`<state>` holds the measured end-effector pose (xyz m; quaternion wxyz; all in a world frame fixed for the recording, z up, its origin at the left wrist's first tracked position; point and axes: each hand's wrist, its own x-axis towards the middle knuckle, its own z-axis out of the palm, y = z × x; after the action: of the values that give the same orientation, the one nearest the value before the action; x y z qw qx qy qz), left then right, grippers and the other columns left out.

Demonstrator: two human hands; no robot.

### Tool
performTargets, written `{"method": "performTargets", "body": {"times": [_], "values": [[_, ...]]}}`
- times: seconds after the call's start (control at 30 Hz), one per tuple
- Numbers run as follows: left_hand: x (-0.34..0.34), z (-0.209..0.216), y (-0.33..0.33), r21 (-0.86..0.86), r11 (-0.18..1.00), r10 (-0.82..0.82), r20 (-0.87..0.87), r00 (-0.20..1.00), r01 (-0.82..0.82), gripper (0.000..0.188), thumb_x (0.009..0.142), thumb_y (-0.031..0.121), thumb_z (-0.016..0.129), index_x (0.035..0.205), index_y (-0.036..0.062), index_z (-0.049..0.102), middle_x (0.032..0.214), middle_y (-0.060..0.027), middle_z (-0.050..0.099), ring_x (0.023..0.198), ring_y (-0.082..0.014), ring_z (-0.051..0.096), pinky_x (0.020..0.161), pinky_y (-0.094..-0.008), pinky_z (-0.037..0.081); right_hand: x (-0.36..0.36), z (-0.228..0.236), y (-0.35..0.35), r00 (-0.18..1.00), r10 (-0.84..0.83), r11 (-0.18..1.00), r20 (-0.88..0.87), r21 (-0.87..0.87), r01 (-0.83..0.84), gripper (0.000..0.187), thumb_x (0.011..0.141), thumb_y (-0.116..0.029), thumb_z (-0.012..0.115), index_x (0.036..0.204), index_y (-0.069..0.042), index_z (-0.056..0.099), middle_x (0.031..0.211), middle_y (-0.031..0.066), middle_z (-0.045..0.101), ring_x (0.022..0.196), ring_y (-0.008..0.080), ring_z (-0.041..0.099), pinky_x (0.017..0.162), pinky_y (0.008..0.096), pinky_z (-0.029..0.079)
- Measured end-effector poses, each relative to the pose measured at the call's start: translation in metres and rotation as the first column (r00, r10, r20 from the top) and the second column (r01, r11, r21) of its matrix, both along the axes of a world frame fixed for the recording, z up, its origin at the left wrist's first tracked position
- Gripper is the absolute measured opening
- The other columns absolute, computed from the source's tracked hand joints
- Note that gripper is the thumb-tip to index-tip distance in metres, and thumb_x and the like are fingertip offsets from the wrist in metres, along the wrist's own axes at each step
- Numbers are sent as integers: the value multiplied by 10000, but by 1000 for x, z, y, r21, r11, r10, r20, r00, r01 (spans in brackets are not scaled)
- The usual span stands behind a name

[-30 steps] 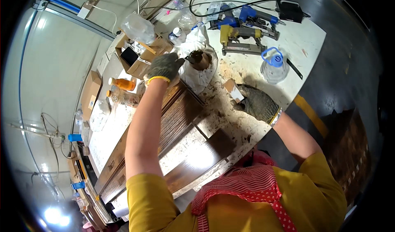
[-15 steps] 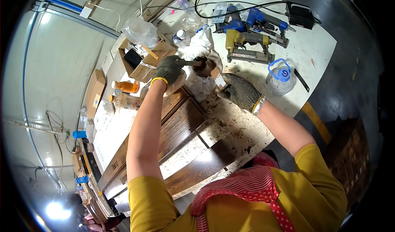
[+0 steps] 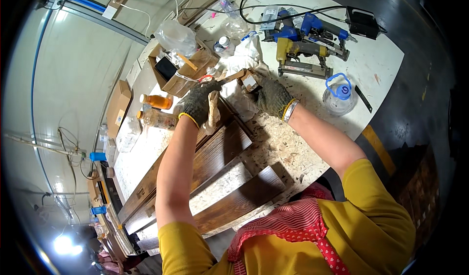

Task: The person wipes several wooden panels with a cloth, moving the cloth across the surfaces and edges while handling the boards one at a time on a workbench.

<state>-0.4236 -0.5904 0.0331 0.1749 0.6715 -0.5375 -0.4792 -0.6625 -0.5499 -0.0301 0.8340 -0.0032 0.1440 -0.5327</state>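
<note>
My left hand (image 3: 196, 101), in a dark grey work glove with a yellow cuff, is closed round a putty knife (image 3: 231, 77) with a brown-smeared blade. A crumpled beige cloth (image 3: 213, 110) hangs at the same hand. My right hand (image 3: 273, 97), gloved alike, grips a small flat piece (image 3: 250, 82), brown with a white patch, whose kind I cannot make out. The knife's tip meets or nearly meets that piece. White plastic wrapping (image 3: 242, 101) lies just beneath both hands. Dark brown wooden boards (image 3: 222, 150) lie nearer to me.
Blue and yellow nail guns (image 3: 305, 55) lie at the back right, beside a black box (image 3: 361, 22) with a cable. A clear jug (image 3: 339, 99) with a blue handle stands at the right. An open carton (image 3: 183, 82) and an orange bottle (image 3: 156, 101) are at the left.
The putty knife has come up from the dark container to the piece in my right hand. My right hand has moved left and slightly up, closer to my left hand.
</note>
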Motion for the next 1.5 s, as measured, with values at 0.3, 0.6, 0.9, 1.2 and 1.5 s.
{"method": "performTargets", "body": {"times": [0.3, 0.6, 0.9, 1.2, 1.5], "values": [[-13, -21, 32, -398, 908, -173, -72, 982, 131, 187, 852, 155, 578, 987, 48, 650, 931, -150, 654, 908, -308, 630, 801, -400, 491, -12, -17, 6, 968, 128, 991, 213, 1, -132, 220, 1008, -236, 510, 1136, -83, 602, 967, 71, 660, 803, 189, 675, 722, 347, 623], [-15, -33, 40, -598, 735, -188, 274, 943, 319, 185, 841, 127, 581, 1001, 69, 652, 978, -162, 662, 918, -323, 637, 773, -382, 504, -17, -5, 14, 968, 119, 990, 220, 41, -131, 211, 1002, -216, 526, 1143, -82, 606, 955, 67, 651, 816, 189, 669, 711, 350, 624], [-50, 1, 47, -430, 886, -89, 212, 973, 175, 275, 868, 151, 554, 1107, 61, 657, 1078, -151, 670, 1027, -300, 624, 882, -364, 481, -20, 18, 33, 994, 90, 996, -60, 7, -90, 159, 970, -196, 582, 1110, -119, 583, 941, 45, 641, 824, 180, 659, 685, 333, 617], [-47, -12, 45, -631, 759, -89, 141, 986, 158, 253, 897, 228, 600, 1012, 16, 675, 910, -160, 685, 906, -273, 638, 798, -371, 482, -12, -3, 25, 993, -45, 992, -106, -121, 32, 209, 965, -188, 590, 1170, -196, 554, 1011, 23, 633, 800, 174, 656, 654, 320, 610], [-82, 36, 51, -552, 775, 51, 539, 841, 307, 265, 906, 316, 608, 954, 70, 695, 933, -203, 671, 866, -379, 643, 747, -435, 493, -38, 11, 0, 584, -242, 942, -775, -331, -48, 289, 934, -243, 640, 1152, -54, 622, 897, 79, 652, 812, 203, 659, 702, 319, 534]]}}
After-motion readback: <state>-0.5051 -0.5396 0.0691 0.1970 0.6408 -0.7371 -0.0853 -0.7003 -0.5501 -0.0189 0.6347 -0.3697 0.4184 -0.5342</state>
